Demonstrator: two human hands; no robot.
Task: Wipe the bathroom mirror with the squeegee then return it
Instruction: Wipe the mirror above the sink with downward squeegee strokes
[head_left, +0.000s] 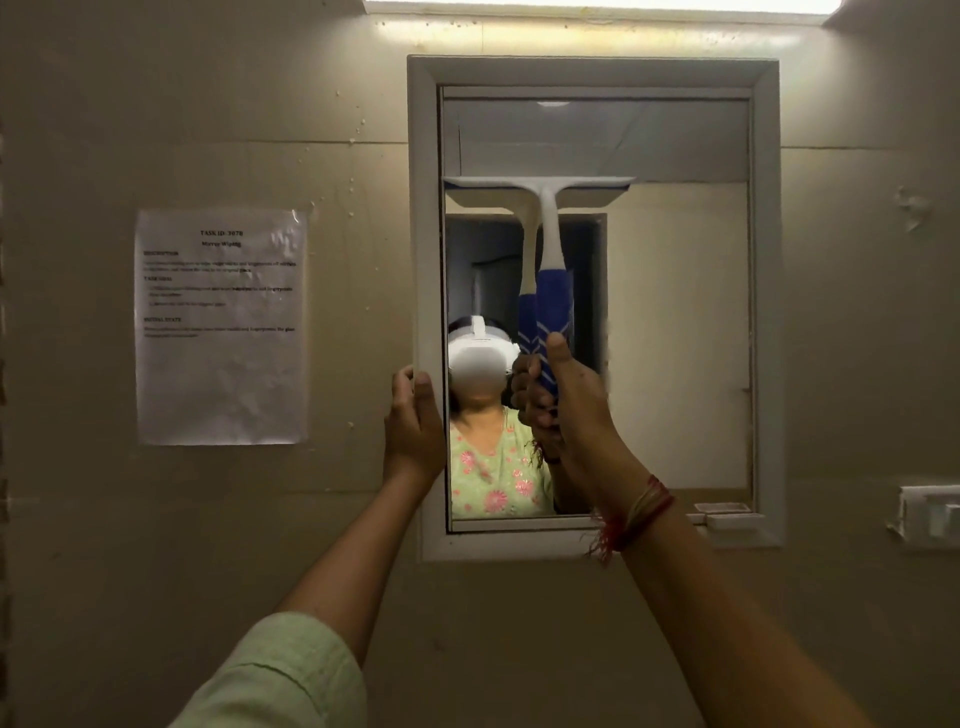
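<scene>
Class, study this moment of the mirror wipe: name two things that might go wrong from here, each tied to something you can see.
1. The squeegee blade covers only the left part of the mirror, so the right strip may go unwiped.
2. The left hand grips the frame edge with a thumb over the glass; it may leave a smudge.

Squeegee (540, 187) against mirror (675, 312)

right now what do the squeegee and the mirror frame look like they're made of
Squeegee: smooth white moulded plastic, apparently; the blue ribbed handle section in the right hand could be rubber or plastic. Mirror frame: white, bevelled, satin sheen; painted wood or plastic, hard to tell.
</scene>
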